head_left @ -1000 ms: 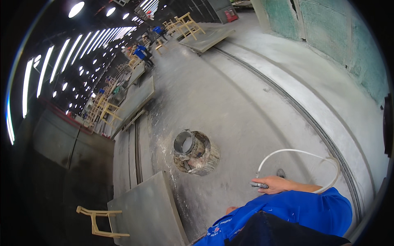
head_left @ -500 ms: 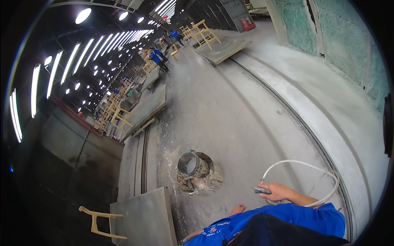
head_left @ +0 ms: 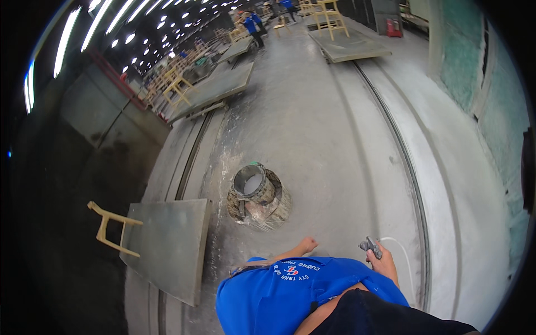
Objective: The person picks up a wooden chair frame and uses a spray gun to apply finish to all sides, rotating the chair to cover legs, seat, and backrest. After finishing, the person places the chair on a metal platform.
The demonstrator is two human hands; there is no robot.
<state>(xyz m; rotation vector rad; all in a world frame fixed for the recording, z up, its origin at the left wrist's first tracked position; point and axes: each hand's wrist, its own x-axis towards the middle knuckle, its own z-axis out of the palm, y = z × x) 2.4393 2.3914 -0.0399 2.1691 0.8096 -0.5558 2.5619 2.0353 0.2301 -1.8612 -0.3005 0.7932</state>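
Head view, looking down: the right hand (head_left: pixel 384 261) grips a small grey spray gun (head_left: pixel 371 245) with a white hose (head_left: pixel 403 258) trailing off it, low over the concrete floor (head_left: pixel 335 139). The left hand (head_left: pixel 307 244) is closed, empty. Beyond stands a crusted bucket (head_left: pixel 258 194), a grey panel (head_left: pixel 167 245) to its left.

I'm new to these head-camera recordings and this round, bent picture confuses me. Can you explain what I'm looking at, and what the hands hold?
This is a fisheye camera worn on a person's head, looking down, so straight lines bend near the rim. The blue shirt at the bottom is the wearer's own. The right hand holds a small grey spray gun with a white hose in its grip. The left hand is a loose fist, empty. Ahead on the dusty concrete floor stands a paint-crusted bucket; a grey panel lies to the left.
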